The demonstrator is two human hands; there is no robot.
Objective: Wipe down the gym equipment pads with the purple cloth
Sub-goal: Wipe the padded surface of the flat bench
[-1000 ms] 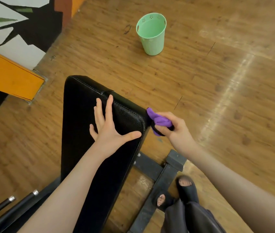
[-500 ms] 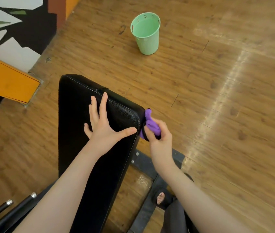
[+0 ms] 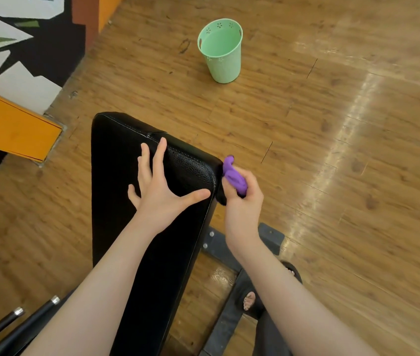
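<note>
We see the left hand [image 3: 160, 191] spread flat, fingers wide, on the black bench pad [image 3: 116, 176]. The right hand [image 3: 242, 201] grips the bunched purple cloth [image 3: 233, 177] against the pad's right edge.

right hand [image 3: 242, 201] now tucked in against the right side edge of the black padded leather bench pad [image 3: 116, 176], bunched-up purple cloth [image 3: 233, 177] turned upright, poking up past the fingers

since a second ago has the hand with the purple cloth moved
Yes. The right hand with the purple cloth has come in leftward, closer against the right edge of the black bench pad, while the left hand stays flat on it.
</note>
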